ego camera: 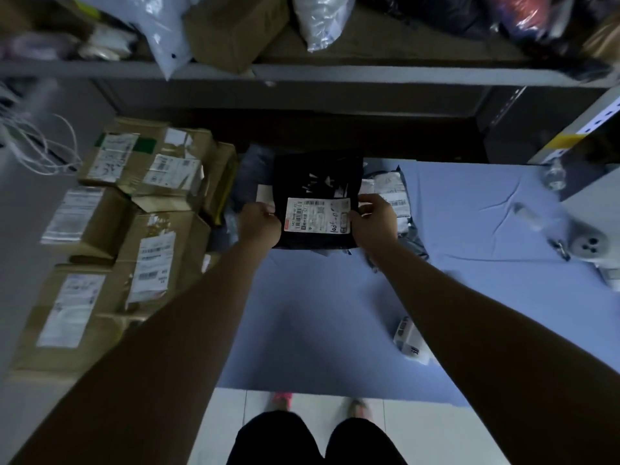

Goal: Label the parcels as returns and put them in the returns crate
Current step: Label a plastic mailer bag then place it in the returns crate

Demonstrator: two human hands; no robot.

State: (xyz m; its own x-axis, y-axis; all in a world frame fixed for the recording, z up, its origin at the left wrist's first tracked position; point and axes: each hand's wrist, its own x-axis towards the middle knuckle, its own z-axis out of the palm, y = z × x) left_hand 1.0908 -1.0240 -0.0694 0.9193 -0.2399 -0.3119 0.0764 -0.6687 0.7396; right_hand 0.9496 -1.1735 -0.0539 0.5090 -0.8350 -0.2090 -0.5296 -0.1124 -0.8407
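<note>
A black plastic parcel (317,176) with a white shipping label (318,215) is held over the far side of a blue sheet (469,209). My left hand (259,223) grips the parcel's left edge beside the label. My right hand (373,220) pinches its right edge at the label's end. Handwriting runs along the label's right part. Under and beside the black parcel lie other soft parcels, a grey one (392,196) with a label at the right. No returns crate can be made out.
Several labelled cardboard boxes (147,250) are stacked at the left. A shelf (302,73) above holds bags and a box. On the blue sheet lie a small white packet (411,337), a tape dispenser (585,245) and a clear bottle (553,176). My feet stand on white tiles below.
</note>
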